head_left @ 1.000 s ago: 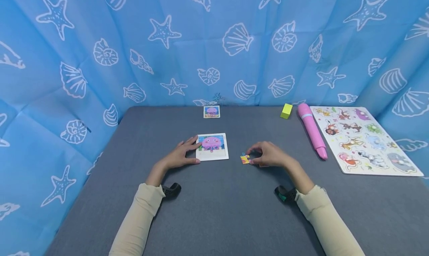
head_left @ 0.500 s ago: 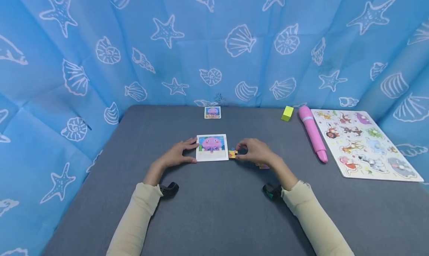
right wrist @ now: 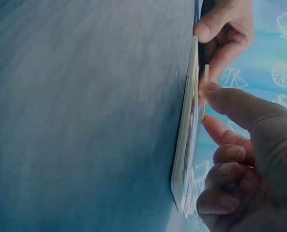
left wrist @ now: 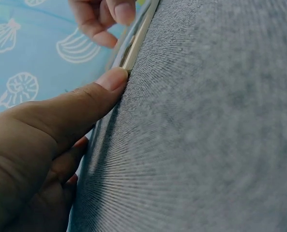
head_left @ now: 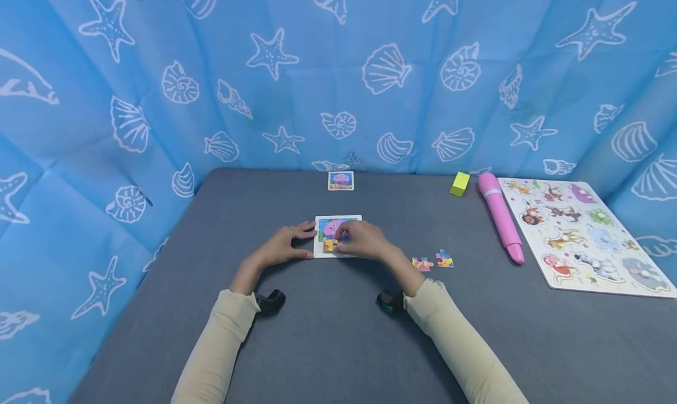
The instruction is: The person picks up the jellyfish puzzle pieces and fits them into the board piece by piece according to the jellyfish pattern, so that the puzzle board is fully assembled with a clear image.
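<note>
A small white-framed jigsaw board [head_left: 320, 254] with a pink octopus picture lies flat on the grey table. My left hand [head_left: 279, 246] rests at its left edge; in the left wrist view the thumb [left wrist: 92, 94] touches the board's corner. Between thumb and index finger, my right hand [head_left: 366, 240] pinches a yellow puzzle piece [head_left: 330, 245] over the lower left of the board. In the right wrist view this piece [right wrist: 206, 72] stands slightly apart from the board's face. The right hand hides the right part of the picture. Two loose puzzle pieces [head_left: 444, 259] lie right of the board.
A small octopus picture card [head_left: 341, 181] lies at the back edge. Toward the right are a yellow-green block [head_left: 459, 184], a pink marker-shaped tube [head_left: 500, 219] and an animal peg board [head_left: 587, 237]. A blue seashell curtain [head_left: 317, 86] hangs behind the table.
My right hand has carried the yellow piece left, from the table beside the board to above its lower left. Two loose pieces have come into sight. The left hand stays at the board's edge.
</note>
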Tool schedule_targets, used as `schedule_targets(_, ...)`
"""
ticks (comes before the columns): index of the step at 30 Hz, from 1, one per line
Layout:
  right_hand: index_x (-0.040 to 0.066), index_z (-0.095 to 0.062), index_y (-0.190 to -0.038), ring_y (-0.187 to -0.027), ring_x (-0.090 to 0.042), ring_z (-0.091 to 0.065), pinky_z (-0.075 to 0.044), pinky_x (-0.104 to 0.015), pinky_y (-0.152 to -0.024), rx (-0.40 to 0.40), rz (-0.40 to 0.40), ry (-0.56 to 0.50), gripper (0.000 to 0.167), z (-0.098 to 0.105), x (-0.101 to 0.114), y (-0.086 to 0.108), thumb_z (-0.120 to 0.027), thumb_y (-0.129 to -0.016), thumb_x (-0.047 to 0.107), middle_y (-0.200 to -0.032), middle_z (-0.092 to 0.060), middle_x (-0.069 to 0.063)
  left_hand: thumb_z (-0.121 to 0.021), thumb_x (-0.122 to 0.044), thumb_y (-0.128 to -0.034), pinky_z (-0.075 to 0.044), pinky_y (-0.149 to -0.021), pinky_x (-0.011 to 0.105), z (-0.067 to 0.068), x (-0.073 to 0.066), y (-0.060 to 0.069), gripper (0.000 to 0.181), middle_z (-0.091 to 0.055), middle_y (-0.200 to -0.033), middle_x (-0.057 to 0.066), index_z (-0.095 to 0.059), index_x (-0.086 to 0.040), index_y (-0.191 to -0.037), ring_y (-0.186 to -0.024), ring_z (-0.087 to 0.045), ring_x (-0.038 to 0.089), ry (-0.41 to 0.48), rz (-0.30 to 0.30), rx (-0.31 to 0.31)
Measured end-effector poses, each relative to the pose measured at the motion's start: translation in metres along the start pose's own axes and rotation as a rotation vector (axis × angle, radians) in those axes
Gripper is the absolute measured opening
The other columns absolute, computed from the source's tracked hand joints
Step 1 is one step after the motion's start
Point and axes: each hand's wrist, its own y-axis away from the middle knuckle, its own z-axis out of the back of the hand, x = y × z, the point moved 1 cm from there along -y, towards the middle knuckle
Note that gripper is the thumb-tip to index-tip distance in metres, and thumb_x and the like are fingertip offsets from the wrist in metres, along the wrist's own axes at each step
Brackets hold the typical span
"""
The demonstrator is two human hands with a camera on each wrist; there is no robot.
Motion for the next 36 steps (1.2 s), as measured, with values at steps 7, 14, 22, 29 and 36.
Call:
schedule_targets(7,0.015,-0.068,-0.096,-0.073,-0.011,-0.052,-0.042,-0.027,-0.063,-0.014,-0.025,-0.051,0.026,-0.007,0.002,-0.006,-0.074,-0.077,0.031,-0.087,-0.064,0.003,-0.073,-0.024,-0.0784,-0.021,-0.11,0.052,0.002,-0.002,-0.004,0.059,-0.035,-0.146,0.01,-0.051,-0.005,-0.13,-0.139,-0.025,0.03,0.007,-0.024,0.005)
schedule_targets(14,0.019,-0.065,-0.117,-0.071,-0.01,-0.046,-0.033,-0.022,-0.058,-0.034,0.014,-0.1,0.04,-0.007,-0.002,-0.007,-0.072,-0.079,0.029,-0.089,-0.061,-0.002,-0.073,-0.022,-0.078,-0.018,-0.111,0.052,0.003,-0.002,-0.006,0.059,-0.034,-0.147,0.008,-0.052,-0.006,-0.13,-0.139,-0.024,0.027,0.016,-0.003,0.007)
schedule_targets(22,0.019,-0.069,-0.109,-0.062,-0.01,-0.038,-0.027,-0.022,-0.052,0.001,-0.001,-0.06,0.035,-0.01,0.002,-0.011,-0.073,-0.077,0.032,-0.08,-0.057,-0.002,-0.073,-0.022,-0.078,-0.021,-0.11,0.052,0.004,-0.003,-0.004,0.058,-0.035,-0.146,0.009,-0.052,-0.005,-0.13,-0.138,-0.025,0.029,0.004,-0.012,0.007)
schedule_targets(29,0.024,-0.073,-0.099,-0.084,-0.011,-0.063,-0.043,-0.025,-0.058,-0.001,-0.084,-0.065,0.028,-0.01,0.005,-0.015,-0.076,-0.073,0.034,-0.102,-0.071,0.005,-0.074,-0.022,-0.0775,-0.021,-0.11,0.052,0.003,-0.005,-0.002,0.058,-0.036,-0.146,0.01,-0.053,-0.005,-0.129,-0.138,-0.025,0.03,0.013,-0.003,0.0)
schedule_targets(36,0.028,-0.072,-0.101,-0.075,-0.008,-0.057,-0.038,-0.026,-0.056,-0.021,-0.13,-0.062,0.029,-0.013,0.005,-0.013,-0.076,-0.073,0.035,-0.105,-0.069,0.005,-0.073,-0.022,-0.0777,-0.022,-0.11,0.053,0.001,-0.005,-0.001,0.058,-0.036,-0.145,0.011,-0.052,-0.004,-0.129,-0.138,-0.026,0.032,0.004,-0.008,0.001)
